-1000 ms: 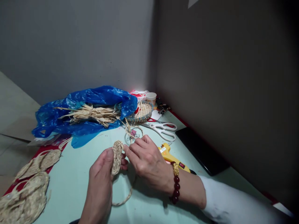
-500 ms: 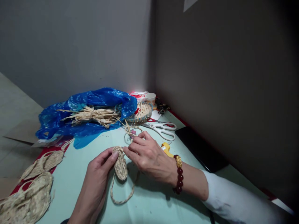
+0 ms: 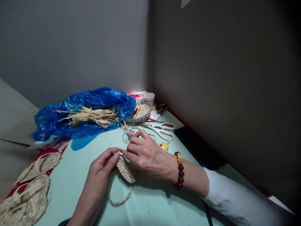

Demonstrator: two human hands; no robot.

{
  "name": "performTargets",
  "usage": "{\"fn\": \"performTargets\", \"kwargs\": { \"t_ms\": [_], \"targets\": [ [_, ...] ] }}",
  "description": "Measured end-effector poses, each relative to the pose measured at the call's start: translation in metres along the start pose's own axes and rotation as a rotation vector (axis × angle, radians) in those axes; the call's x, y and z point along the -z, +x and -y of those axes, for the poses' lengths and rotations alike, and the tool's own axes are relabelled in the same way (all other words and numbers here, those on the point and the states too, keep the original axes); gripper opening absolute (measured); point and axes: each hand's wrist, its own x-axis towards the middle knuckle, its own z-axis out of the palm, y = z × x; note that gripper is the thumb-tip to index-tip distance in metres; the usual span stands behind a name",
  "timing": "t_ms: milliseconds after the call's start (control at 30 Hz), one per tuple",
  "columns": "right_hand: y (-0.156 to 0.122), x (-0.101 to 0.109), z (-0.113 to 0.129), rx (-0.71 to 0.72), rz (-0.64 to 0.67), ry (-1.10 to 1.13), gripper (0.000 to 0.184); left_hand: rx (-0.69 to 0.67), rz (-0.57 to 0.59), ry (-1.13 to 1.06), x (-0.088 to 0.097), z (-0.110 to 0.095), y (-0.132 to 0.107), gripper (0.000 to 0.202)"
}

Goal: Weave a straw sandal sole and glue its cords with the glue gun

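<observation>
A small woven straw sole (image 3: 125,171) with a braided loop hanging from it sits between both hands, low over the pale green table (image 3: 150,204). My left hand (image 3: 100,175) pinches its near end with thumb and fingers. My right hand (image 3: 143,155), wearing a dark red bead bracelet, grips the other end with curled fingers. Part of the straw piece is hidden under my right palm.
A blue plastic bag (image 3: 82,116) holds a bundle of straw (image 3: 91,115) at the back left. A round woven basket (image 3: 140,113), white scissors (image 3: 161,128), a yellow glue gun (image 3: 164,146) and a black slab (image 3: 198,146) lie to the right. Finished straw sandals (image 3: 28,188) lie at left.
The straw sole has been turned from upright to lying tilted and lowered toward the table. Both hands stayed on it; my right hand slid a little left, covering more of the glue gun.
</observation>
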Motion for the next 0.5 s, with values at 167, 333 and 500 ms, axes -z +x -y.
{"fn": "performTargets", "kwargs": {
  "t_ms": [167,333,500],
  "targets": [
    [-0.001,-0.002,-0.004,0.009,-0.002,0.033,0.03,0.009,0.017,0.011,0.005,0.003,0.001,0.022],
    [-0.003,-0.003,-0.007,-0.033,-0.009,0.07,0.022,0.069,0.04,-0.077,0.006,0.005,0.001,0.025],
    [-0.006,0.011,-0.016,-0.252,-0.041,0.238,0.02,0.138,0.038,-0.187,0.008,0.003,0.002,0.027]
  ]
}}
